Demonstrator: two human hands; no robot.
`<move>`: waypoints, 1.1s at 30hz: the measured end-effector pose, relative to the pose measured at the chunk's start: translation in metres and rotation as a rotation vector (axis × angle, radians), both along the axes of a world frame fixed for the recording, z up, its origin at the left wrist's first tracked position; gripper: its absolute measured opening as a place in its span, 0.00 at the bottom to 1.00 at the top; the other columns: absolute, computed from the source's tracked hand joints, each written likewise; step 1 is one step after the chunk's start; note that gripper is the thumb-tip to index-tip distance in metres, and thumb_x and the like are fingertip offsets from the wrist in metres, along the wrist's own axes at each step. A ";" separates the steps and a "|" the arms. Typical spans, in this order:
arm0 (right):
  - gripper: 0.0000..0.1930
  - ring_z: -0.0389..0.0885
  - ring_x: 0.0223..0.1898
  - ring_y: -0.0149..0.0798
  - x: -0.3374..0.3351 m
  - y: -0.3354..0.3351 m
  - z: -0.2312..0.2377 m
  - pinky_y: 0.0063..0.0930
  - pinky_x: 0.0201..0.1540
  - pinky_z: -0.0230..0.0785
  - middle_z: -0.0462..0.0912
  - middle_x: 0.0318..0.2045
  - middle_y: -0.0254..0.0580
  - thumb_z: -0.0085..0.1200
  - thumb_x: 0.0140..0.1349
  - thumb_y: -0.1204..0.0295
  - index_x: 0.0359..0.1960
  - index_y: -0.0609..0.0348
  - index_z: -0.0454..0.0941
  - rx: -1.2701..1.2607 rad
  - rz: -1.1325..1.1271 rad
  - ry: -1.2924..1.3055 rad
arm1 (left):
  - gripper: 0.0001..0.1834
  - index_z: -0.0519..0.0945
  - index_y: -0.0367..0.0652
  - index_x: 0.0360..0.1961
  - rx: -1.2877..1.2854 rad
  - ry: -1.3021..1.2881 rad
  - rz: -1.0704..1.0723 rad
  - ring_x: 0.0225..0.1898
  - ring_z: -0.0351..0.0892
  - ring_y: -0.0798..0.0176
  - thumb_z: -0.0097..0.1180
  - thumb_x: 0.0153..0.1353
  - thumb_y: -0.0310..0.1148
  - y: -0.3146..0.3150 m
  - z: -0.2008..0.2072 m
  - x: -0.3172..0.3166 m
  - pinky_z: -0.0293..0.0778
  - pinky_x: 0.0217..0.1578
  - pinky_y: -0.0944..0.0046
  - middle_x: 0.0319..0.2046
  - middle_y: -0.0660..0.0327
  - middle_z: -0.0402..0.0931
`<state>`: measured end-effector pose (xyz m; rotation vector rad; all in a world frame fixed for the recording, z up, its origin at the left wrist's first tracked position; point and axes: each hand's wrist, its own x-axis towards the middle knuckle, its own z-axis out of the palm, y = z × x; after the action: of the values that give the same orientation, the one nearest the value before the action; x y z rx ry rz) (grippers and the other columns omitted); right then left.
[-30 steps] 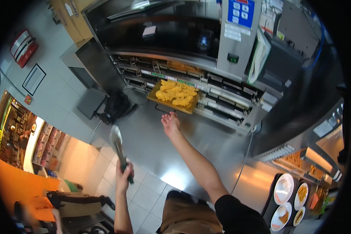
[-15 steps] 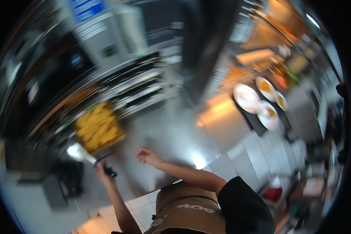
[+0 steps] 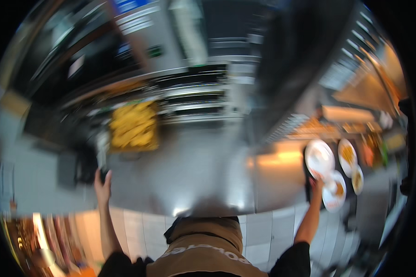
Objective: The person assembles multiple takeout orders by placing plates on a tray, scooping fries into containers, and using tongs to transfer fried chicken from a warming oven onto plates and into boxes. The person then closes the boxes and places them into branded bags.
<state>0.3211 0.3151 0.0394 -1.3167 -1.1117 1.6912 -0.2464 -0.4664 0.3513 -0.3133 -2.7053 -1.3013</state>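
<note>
My left hand (image 3: 102,187) is closed on the dark handle of a utensil with a broad metal head (image 3: 102,147); motion blurs its exact kind. Just right of that metal head sits a square tray heaped with yellow food pieces (image 3: 134,127). My right arm is stretched out to the right, and my right hand (image 3: 316,183) closes on the near rim of a white oval plate (image 3: 320,157). Close beside lie other plates with orange-brown food: one plate (image 3: 333,198) near the hand, and two plates (image 3: 346,147) farther right.
A steel counter (image 3: 194,152) runs in front of me. Behind it are stacked metal rack slots (image 3: 194,99). Orange light falls on the right end, where a tilted dark panel (image 3: 300,60) hangs. A tiled floor (image 3: 272,226) shows below.
The view has turned, so the plates and tray appear shifted. My right hand has gone from over the counter's middle to the white plate. My left hand has stayed with the utensil.
</note>
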 end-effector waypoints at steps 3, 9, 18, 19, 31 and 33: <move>0.14 0.83 0.39 0.37 -0.008 0.020 -0.013 0.29 0.37 0.77 0.84 0.42 0.44 0.58 0.60 0.69 0.46 0.62 0.78 -0.002 -0.253 -0.052 | 0.23 0.80 0.49 0.51 -0.768 0.237 -0.052 0.37 0.82 0.41 0.60 0.61 0.52 0.009 0.063 -0.025 0.76 0.36 0.48 0.32 0.49 0.83; 0.15 0.83 0.29 0.40 -0.012 -0.010 0.013 0.25 0.26 0.80 0.83 0.36 0.52 0.47 0.57 0.78 0.43 0.76 0.78 0.256 -0.360 -0.149 | 0.20 0.81 0.55 0.49 -1.275 0.213 -0.255 0.32 0.85 0.50 0.62 0.58 0.50 0.058 0.121 -0.058 0.79 0.33 0.53 0.28 0.55 0.84; 0.23 0.85 0.40 0.40 -0.003 -0.193 0.129 0.26 0.35 0.81 0.80 0.49 0.47 0.47 0.62 0.75 0.60 0.61 0.64 0.140 -0.262 -0.311 | 0.27 0.76 0.46 0.54 -1.382 0.378 -0.436 0.30 0.86 0.53 0.64 0.56 0.46 0.068 0.081 -0.113 0.80 0.31 0.56 0.30 0.57 0.83; 0.24 0.84 0.43 0.39 -0.014 -0.224 0.142 0.26 0.36 0.80 0.79 0.51 0.46 0.47 0.63 0.75 0.62 0.57 0.63 0.077 -0.229 -0.258 | 0.25 0.76 0.46 0.54 -1.396 0.405 -0.457 0.29 0.86 0.53 0.63 0.57 0.45 0.061 0.076 -0.116 0.80 0.30 0.56 0.30 0.56 0.83; 0.24 0.86 0.35 0.37 -0.257 -0.483 0.244 0.27 0.26 0.82 0.83 0.43 0.49 0.48 0.65 0.78 0.63 0.65 0.62 -0.117 0.369 -0.124 | 0.26 0.81 0.52 0.55 -1.037 -0.027 -0.568 0.40 0.85 0.47 0.65 0.56 0.48 0.026 0.123 -0.173 0.78 0.44 0.50 0.35 0.53 0.85; 0.21 0.86 0.33 0.38 -0.291 -0.499 0.254 0.28 0.26 0.83 0.84 0.41 0.50 0.48 0.64 0.79 0.60 0.65 0.64 -0.155 0.473 -0.081 | 0.26 0.82 0.51 0.53 -0.959 -0.022 -0.554 0.40 0.84 0.47 0.66 0.55 0.48 0.010 0.125 -0.177 0.78 0.45 0.51 0.35 0.53 0.85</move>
<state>0.0304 -0.1834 0.2939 -1.2934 -1.4487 2.1144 -0.4230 -0.4561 0.4764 -1.1796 -3.1633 0.0820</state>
